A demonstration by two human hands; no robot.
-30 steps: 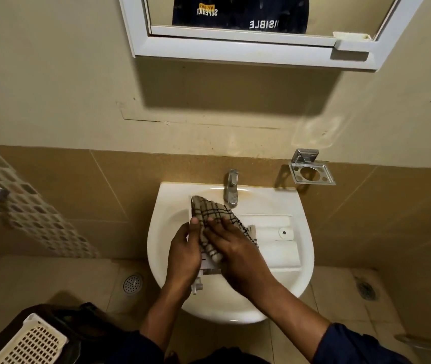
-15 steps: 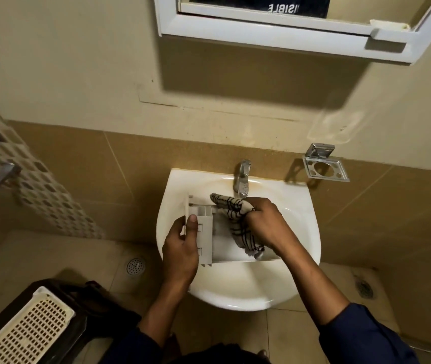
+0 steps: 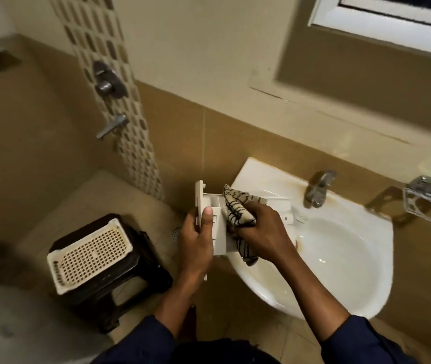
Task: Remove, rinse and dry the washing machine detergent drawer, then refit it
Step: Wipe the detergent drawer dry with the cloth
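Observation:
The white plastic detergent drawer is held in the air at the left rim of the white sink. My left hand grips the drawer's front panel, thumb on top. My right hand is closed around a beige cloth with dark checks, which is pressed into the drawer's compartments. The cloth and my right hand hide most of the drawer's inside.
A chrome tap stands at the back of the sink, and a metal soap holder is on the wall to the right. A dark stool with a cream perforated basket stands on the floor to the left. Shower valves are on the tiled wall.
The view has swung to the left. Both hands have carried the drawer and cloth from over the basin to the sink's left rim. The right hand still holds the cloth inside the drawer.

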